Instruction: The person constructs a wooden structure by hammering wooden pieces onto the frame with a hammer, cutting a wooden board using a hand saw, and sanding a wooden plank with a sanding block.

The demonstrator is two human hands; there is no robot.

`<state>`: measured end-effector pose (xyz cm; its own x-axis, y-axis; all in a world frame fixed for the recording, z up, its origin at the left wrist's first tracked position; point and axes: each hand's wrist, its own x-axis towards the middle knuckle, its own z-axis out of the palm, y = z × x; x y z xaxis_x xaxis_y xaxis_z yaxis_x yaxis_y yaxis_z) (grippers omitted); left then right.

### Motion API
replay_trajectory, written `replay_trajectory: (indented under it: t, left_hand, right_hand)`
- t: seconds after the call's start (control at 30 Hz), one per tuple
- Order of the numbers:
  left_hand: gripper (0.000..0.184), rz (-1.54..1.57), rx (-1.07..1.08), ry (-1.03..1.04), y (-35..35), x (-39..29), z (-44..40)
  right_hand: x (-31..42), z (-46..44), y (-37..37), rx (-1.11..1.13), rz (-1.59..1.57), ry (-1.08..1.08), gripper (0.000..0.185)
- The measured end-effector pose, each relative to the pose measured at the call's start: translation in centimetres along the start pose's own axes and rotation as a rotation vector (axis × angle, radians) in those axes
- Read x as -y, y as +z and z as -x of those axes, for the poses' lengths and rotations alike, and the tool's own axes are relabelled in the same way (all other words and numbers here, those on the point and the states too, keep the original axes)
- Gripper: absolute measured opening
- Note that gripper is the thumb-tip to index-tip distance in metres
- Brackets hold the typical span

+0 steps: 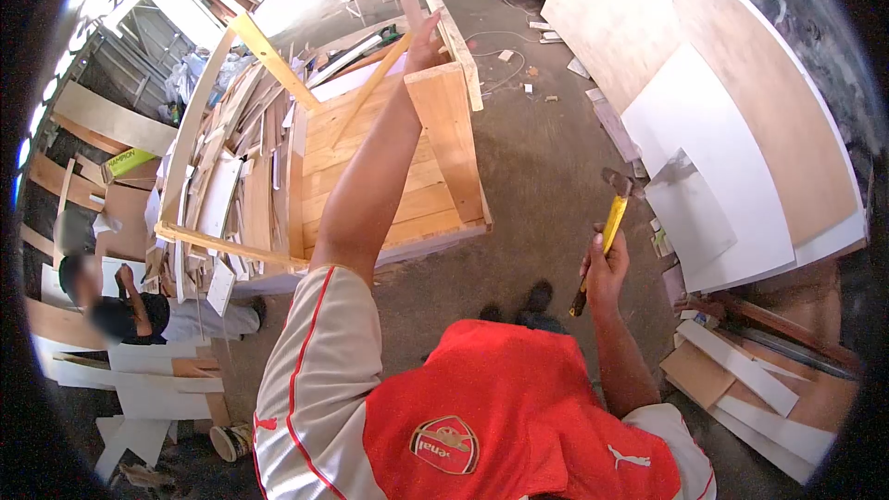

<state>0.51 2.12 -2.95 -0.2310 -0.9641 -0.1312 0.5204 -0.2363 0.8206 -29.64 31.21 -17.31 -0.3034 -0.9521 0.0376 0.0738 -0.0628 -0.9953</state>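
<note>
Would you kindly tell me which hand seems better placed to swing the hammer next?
Probably the right hand, as it already grips the hammer, while the left hand is stretched out at the long wooden plank.

My hammer [612,227] has a yellow and black handle [616,212] and a dull brown head [618,181]. The frame [447,139] is honey-orange wood. My shirt [519,389] is red, its sleeves [324,366] off-white with thin red lines, its crest [444,445] red and gold. I see one tan sheet [769,83], one white sheet [718,167], a grey-brown floor [542,153] and a yellow-green pack [128,162] with dark letters.
</note>
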Motion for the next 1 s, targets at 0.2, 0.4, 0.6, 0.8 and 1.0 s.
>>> replay_trajectory:
  t: [0.2,0.4,0.6,0.8,1.0]
  left_hand:
    - [0.092,0.1,0.07,-0.139,-2.0,0.0,-0.6]
    - [0.091,0.258,0.3,-0.124,-0.4,0.1,4.4]
    - [0.088,0.236,0.325,-0.1,-0.1,0.2,6.6]
    - [0.103,0.117,0.331,-0.024,1.2,-0.2,8.2]
    - [0.131,0.033,0.361,0.092,1.0,0.7,8.3]
  right_hand:
    - [-0.3,0.1,0.9,0.005,-0.01,0.029,0.023]
    - [-1.3,-0.6,2.5,0.037,-0.051,0.017,0.021]
    - [-1.6,-1.2,4.1,0.099,-0.035,0.01,0.02]
    - [-1.5,-4.8,5.9,0.196,-0.031,-0.094,0.022]
    - [2.2,-10.2,8.7,0.386,-0.14,-0.109,0.025]
